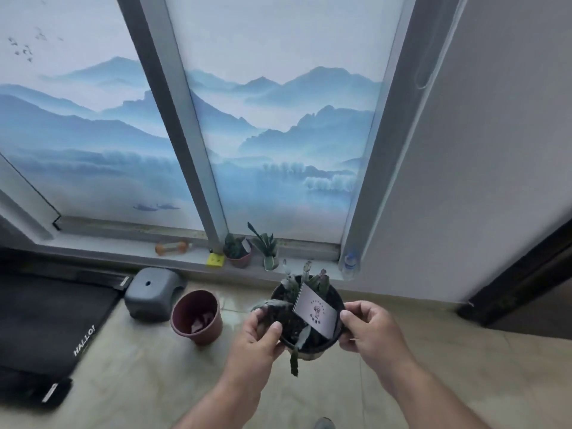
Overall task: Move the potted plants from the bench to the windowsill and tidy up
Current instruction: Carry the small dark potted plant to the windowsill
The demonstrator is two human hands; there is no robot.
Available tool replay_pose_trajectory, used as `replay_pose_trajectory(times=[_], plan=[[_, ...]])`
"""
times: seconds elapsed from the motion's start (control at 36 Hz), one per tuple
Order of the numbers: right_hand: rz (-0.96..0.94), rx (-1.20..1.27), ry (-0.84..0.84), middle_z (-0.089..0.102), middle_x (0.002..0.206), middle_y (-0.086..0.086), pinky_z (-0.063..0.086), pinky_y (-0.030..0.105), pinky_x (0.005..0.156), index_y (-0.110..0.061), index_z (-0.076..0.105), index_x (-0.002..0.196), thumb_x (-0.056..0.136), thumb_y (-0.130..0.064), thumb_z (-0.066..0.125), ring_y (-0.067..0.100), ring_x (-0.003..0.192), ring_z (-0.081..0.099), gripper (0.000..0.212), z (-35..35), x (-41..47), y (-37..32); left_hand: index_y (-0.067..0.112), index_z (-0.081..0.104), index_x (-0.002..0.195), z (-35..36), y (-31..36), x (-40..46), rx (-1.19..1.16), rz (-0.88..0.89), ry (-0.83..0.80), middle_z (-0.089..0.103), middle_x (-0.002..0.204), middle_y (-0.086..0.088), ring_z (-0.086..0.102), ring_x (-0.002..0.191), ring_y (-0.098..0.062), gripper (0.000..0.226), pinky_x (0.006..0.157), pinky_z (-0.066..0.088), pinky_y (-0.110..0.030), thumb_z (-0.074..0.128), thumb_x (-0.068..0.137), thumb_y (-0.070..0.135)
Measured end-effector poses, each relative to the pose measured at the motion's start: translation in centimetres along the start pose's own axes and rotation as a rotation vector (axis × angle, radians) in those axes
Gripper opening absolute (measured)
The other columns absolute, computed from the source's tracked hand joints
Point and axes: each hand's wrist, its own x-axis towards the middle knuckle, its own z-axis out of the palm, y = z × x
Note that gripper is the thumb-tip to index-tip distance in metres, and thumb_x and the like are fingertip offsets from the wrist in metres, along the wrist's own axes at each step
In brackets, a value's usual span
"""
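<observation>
I hold a black potted plant (291, 323) with drooping dark leaves and a grey label card in front of me, above the floor and short of the windowsill (130, 247). My left hand (263, 332) grips its left rim. Its right rim is gripped by my right hand (368, 326). Two small potted plants stand on the sill: one in a reddish pot (238, 253), one in a pale pot (270, 255) just to its right.
A brown pot (198, 317) stands on the tiled floor, with a grey plastic stool (153, 292) behind it. A dark mat (46, 323) lies at left. An orange dumbbell (171, 247), a yellow item (215, 260) and a bottle (350, 261) are on the sill.
</observation>
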Motion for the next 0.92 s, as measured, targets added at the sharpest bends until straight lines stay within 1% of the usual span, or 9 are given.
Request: replay_pose_trajectory(times=[0.25,0.33,0.39,0.47,0.53,0.72,0.81,0.86,0.92], plan=[[0.094,-0.021,0.003,0.065,0.069,0.007,0.049,0.033,0.058,-0.001,0.069,0.094,0.097,-0.002,0.058,0.017,0.053,0.048,0.012,-0.4,13.2,-2.5,0.012,0.062,0.113,3.5,3.1,12.7,0.068,-0.082,0.017,0.077,0.106,-0.005,0.073,0.087,-0.008,0.027,0.072,0.060,-0.025,0.050,0.098,-0.007],[0.123,-0.050,0.018,0.064,0.070,0.008,0.049,0.033,0.058,-0.001,0.069,0.094,0.097,-0.002,0.058,0.018,0.055,0.050,0.012,0.4,17.1,-3.2,0.013,0.062,0.109,3.9,4.1,16.6,0.065,-0.097,0.010,0.076,0.100,-0.003,0.073,0.082,-0.004,0.028,0.071,0.060,-0.023,0.049,0.098,-0.009],[0.139,-0.064,0.018,0.065,0.071,0.009,0.049,0.034,0.060,-0.002,0.069,0.094,0.096,-0.003,0.058,0.018,0.056,0.052,0.012,0.9,19.4,-3.6,0.011,0.062,0.111,3.9,4.8,19.1,0.067,-0.118,-0.001,0.076,0.102,-0.003,0.073,0.086,-0.007,0.027,0.077,0.061,-0.026,0.049,0.098,-0.009],[0.178,-0.091,0.039,0.064,0.070,0.010,0.049,0.034,0.058,0.001,0.068,0.095,0.097,-0.001,0.057,0.017,0.054,0.052,0.011,2.2,23.5,-3.8,0.011,0.061,0.117,3.3,5.2,23.9,0.107,-0.146,-0.023,0.072,0.117,-0.007,0.069,0.103,-0.016,0.027,0.091,0.058,-0.035,0.052,0.098,-0.005],[0.204,-0.103,0.074,0.063,0.070,0.010,0.049,0.033,0.058,0.001,0.067,0.095,0.097,0.000,0.056,0.017,0.053,0.052,0.011,3.4,26.4,-4.0,0.014,0.062,0.115,2.7,5.4,27.5,0.133,-0.167,-0.044,0.071,0.119,-0.007,0.066,0.105,-0.017,0.026,0.094,0.054,-0.039,0.053,0.098,-0.004],[0.258,-0.127,0.135,0.062,0.076,0.012,0.050,0.030,0.057,0.001,0.066,0.097,0.098,-0.002,0.056,0.017,0.057,0.053,0.010,6.6,35.9,-3.5,0.023,0.061,0.103,2.3,6.1,38.3,0.178,-0.201,-0.067,0.068,0.111,0.005,0.061,0.098,-0.007,0.029,0.085,0.052,-0.030,0.051,0.099,-0.004],[0.289,-0.146,0.141,0.063,0.077,0.012,0.051,0.031,0.057,0.000,0.066,0.096,0.097,-0.002,0.057,0.019,0.059,0.055,0.009,7.3,39.8,-2.7,0.025,0.060,0.101,2.6,5.6,42.5,0.190,-0.222,-0.047,0.067,0.110,0.007,0.062,0.100,-0.010,0.029,0.094,0.053,-0.036,0.051,0.099,-0.003],[0.300,-0.151,0.144,0.063,0.076,0.011,0.050,0.031,0.057,-0.003,0.066,0.093,0.097,-0.001,0.057,0.019,0.059,0.055,0.010,7.6,42.8,-1.7,0.026,0.059,0.103,2.6,4.3,45.6,0.186,-0.240,-0.031,0.064,0.110,0.011,0.060,0.100,-0.004,0.030,0.097,0.052,-0.038,0.053,0.098,-0.003],[0.311,-0.163,0.139,0.062,0.075,0.010,0.048,0.032,0.057,-0.003,0.066,0.093,0.097,-0.001,0.056,0.018,0.059,0.055,0.011,7.9,45.5,-0.5,0.026,0.058,0.112,2.4,2.5,48.3,0.202,-0.254,-0.018,0.063,0.114,0.012,0.059,0.102,0.000,0.030,0.097,0.053,-0.037,0.055,0.098,-0.001]])
